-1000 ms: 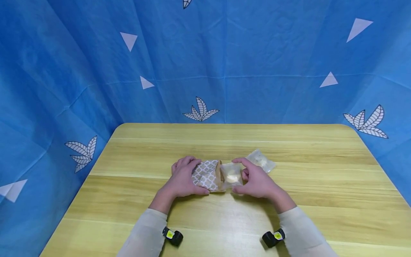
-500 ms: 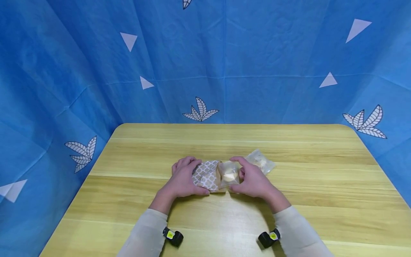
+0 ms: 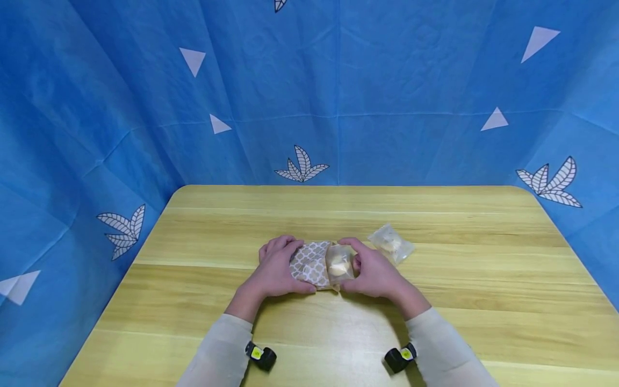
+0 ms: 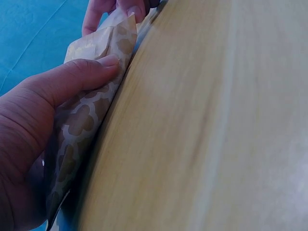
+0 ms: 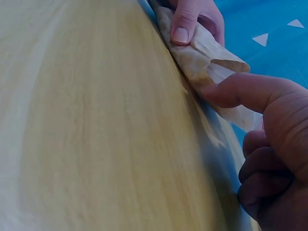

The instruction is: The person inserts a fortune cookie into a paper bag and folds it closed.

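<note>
A brown paper bag [image 3: 310, 263] with a white lattice pattern lies on its side on the table, its mouth facing right. My left hand [image 3: 279, 271] grips it, thumb along the near edge and fingers at the far edge. A small translucent packet [image 3: 340, 263] with something pale inside sits partly within the bag's mouth. My right hand [image 3: 374, 271] holds this packet between thumb and index finger, the other fingers curled. In the right wrist view the thumb [image 5: 231, 92] is right at the bag's opening. The packet's left end is hidden inside the bag.
A second translucent packet [image 3: 391, 244] lies on the wooden table [image 3: 459, 226], behind and to the right of my right hand. A blue curtain [image 3: 387, 91] with white leaf and triangle prints hangs behind the table's far edge.
My right hand has moved left with the packet, which has slid from beside the bag's mouth partly into it. The left hand and the bag have stayed in place.
</note>
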`<state>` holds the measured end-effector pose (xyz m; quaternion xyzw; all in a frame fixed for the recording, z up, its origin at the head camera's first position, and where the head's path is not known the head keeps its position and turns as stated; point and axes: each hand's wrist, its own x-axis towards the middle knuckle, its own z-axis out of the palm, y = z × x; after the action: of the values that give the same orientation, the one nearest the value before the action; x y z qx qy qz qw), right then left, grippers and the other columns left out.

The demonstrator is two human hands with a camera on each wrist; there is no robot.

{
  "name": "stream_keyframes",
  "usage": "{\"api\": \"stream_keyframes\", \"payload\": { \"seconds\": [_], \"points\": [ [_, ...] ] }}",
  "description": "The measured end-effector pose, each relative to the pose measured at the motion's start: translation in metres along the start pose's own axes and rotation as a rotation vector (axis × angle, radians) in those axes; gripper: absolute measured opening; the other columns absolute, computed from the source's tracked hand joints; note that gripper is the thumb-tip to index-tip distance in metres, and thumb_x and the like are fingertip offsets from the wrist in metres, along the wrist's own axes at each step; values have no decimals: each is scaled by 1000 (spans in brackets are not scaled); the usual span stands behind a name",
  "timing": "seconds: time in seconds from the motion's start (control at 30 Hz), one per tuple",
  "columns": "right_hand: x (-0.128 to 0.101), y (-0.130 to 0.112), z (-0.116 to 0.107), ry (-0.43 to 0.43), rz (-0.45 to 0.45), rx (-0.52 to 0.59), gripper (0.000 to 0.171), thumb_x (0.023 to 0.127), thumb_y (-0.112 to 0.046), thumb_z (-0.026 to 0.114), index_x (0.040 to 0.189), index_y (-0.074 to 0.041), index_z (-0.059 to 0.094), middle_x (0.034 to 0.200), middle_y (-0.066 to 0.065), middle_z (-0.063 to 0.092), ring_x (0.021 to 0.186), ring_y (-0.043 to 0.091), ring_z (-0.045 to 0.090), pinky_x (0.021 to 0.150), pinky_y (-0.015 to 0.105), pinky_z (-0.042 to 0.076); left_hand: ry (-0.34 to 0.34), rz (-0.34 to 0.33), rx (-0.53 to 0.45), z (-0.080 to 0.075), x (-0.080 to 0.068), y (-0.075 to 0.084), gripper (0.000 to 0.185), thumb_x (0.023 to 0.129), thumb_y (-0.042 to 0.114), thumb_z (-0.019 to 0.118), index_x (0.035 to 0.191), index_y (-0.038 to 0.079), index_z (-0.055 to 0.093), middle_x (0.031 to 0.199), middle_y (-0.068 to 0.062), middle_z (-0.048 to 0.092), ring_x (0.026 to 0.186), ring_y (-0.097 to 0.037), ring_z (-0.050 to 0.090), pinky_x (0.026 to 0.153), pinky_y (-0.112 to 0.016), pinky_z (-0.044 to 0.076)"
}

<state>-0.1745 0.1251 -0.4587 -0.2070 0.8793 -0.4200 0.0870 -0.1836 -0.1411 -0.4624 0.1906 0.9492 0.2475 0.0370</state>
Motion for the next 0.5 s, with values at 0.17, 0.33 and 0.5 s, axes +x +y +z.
{"api": "stream_keyframes", "payload": {
  "seconds": [0.17, 0.33, 0.5],
  "points": [
    [-1, 4, -2, -43, -4, 55, 100, 66, -20, 93, 151, -16, 40, 64, -5, 40, 57, 10, 37, 56, 30, 36, 4, 1, 2, 0, 0, 0, 108, 56, 63, 88, 144, 11, 52, 139, -7, 45, 130, -32, 35, 108, -52, 18],
    [-5, 9, -8, -70, -15, 169, 105, 68, -16, 93, 155, -17, 34, 66, -4, 35, 60, 12, 36, 61, 31, 38, 4, 4, 6, 1, 0, -2, 109, 56, 64, 88, 144, 11, 52, 139, -7, 45, 130, -32, 35, 108, -52, 18],
    [-12, 12, -15, -13, -33, 228, 86, 78, -9, 86, 152, -13, 41, 67, -3, 31, 61, 13, 34, 67, 33, 38, -2, 2, 11, 2, 1, -3, 110, 56, 65, 87, 145, 12, 51, 140, -8, 45, 131, -32, 35, 108, -52, 18]
  ]
}}
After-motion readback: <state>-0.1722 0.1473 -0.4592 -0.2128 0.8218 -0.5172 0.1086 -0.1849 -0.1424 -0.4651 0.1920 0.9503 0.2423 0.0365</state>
